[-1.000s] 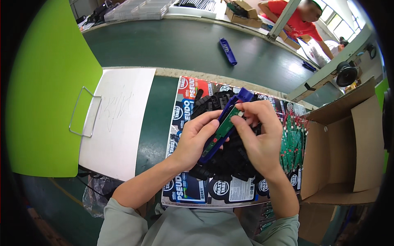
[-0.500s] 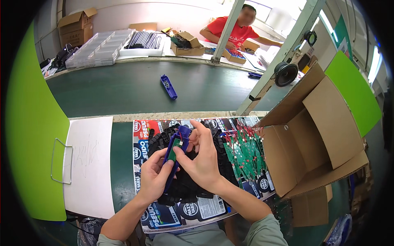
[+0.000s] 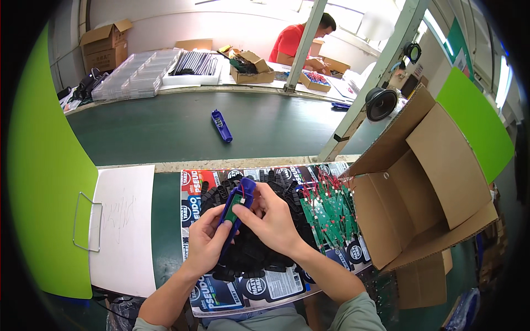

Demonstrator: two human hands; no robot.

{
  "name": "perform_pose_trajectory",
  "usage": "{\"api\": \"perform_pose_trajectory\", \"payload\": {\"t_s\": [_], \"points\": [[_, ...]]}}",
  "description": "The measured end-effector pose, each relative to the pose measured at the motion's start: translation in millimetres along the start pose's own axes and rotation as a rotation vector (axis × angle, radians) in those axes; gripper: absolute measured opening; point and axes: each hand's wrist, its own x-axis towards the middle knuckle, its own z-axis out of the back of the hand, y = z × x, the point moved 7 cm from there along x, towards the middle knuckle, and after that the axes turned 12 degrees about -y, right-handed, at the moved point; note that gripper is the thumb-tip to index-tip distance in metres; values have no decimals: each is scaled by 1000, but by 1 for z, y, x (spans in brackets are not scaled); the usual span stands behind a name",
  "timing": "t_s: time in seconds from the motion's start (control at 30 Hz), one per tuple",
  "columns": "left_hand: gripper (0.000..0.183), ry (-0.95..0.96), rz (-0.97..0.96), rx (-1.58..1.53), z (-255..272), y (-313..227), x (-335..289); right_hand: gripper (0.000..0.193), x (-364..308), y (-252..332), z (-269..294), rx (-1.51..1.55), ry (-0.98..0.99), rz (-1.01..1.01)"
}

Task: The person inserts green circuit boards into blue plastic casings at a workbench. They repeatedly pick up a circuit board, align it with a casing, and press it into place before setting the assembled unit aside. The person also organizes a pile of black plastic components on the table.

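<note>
Between my hands is a long blue plastic housing (image 3: 247, 188), tilted with its far end to the right. A narrow green circuit board (image 3: 232, 212) with a white connector and red wire lies in its open side. My left hand (image 3: 208, 241) grips the housing's left side, thumb near the board's lower end. My right hand (image 3: 271, 222) closes round the right side, its thumb pressing on the board; some of its fingers are hidden behind the housing. Below lies a heap of black plastic parts (image 3: 256, 251).
Green circuit boards with red wires (image 3: 330, 212) lie piled right of the heap, beside an open cardboard box (image 3: 395, 204). Another blue housing (image 3: 221, 126) rests on the green belt (image 3: 160, 124) ahead. White paper (image 3: 124, 226) is at left. A person in red (image 3: 287, 44) works opposite.
My right index finger, raised before, has come down against the housing. Both thumbs stay on the board. The person opposite has drawn an outstretched arm in and bent over.
</note>
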Motion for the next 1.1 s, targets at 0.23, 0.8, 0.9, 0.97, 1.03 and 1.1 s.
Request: {"api": "perform_pose_trajectory", "payload": {"t_s": [0.23, 0.8, 0.9, 0.97, 1.03, 1.1], "points": [[34, -154, -27, -61, 22, -14, 19, 42, -23, 7, 36, -696, -43, 578], [34, -301, -83, 321, 86, -16, 141, 34, -23, -45, 46, -528, -69, 443], [35, -343, 11, 386, 105, -4, 181, 37, -21, -46, 47, -507, -67, 433], [34, -359, -18, 454, 111, 4, 207, 38, -20, -46, 47, -516, -61, 422], [34, -342, -66, 515, 124, 15, 235, 36, -19, -46, 44, -532, -35, 423], [32, -382, -191, 647, 144, 25, 266, 34, -17, -43, 43, -534, -24, 419]]}}
